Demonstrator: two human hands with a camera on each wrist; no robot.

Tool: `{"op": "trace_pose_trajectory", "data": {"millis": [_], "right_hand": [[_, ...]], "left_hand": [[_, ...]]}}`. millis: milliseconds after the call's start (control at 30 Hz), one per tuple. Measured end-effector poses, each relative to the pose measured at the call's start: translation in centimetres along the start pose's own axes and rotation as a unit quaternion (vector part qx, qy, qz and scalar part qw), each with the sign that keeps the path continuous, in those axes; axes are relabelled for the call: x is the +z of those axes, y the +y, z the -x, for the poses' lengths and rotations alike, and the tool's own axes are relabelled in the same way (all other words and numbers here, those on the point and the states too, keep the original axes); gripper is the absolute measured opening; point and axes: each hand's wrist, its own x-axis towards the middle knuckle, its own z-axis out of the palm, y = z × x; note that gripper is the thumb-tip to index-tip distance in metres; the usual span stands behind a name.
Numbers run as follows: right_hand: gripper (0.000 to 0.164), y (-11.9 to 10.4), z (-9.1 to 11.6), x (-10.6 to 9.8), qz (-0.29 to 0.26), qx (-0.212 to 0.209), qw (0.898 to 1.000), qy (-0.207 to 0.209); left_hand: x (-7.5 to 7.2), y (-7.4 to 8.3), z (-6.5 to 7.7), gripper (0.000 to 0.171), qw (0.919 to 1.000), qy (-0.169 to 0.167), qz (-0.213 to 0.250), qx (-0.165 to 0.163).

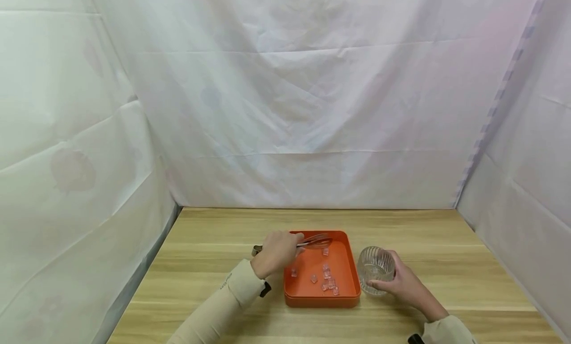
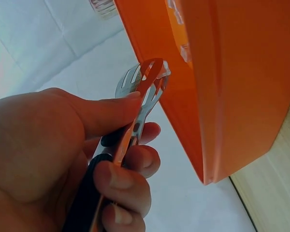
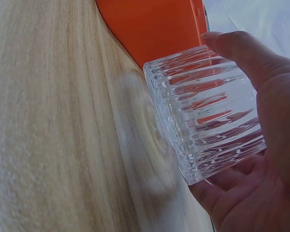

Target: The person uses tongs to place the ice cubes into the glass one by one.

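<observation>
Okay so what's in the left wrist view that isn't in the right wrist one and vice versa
Only the left wrist view shows the left hand gripping slotted metal tongs, and clear cubes. Only the right wrist view shows the right hand, holding the ribbed glass. Both share that glass, the orange tray, wood-grain tabletop and white fabric.

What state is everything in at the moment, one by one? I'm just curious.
Left hand: gripping the tongs.
Tongs: held over the tray; whether they pinch a cube is unclear.
Right hand: holding the glass.
Glass: mouth up, looks empty; contact with the table unclear.
Orange tray: uncovered, on the table.
Clear cubes: scattered in the tray.
White cloth: hanging, creased.
</observation>
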Motion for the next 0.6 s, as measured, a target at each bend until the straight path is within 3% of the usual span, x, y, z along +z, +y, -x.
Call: {"op": "trace_pose_trajectory", "data": {"millis": [300,600], "right_hand": [[0.086,0.0,0.3,0.1,-0.033,0.002,0.999,-0.004],[0.085,0.0,0.4,0.1,-0.024,0.003,1.000,-0.001]], "left_hand": [[-0.6,0.5,0.2,0.021,0.9998,0.012,-0.007,0.011],[-1.4,1.0,0.4,0.019,0.9994,0.026,0.001,0.024]]}}
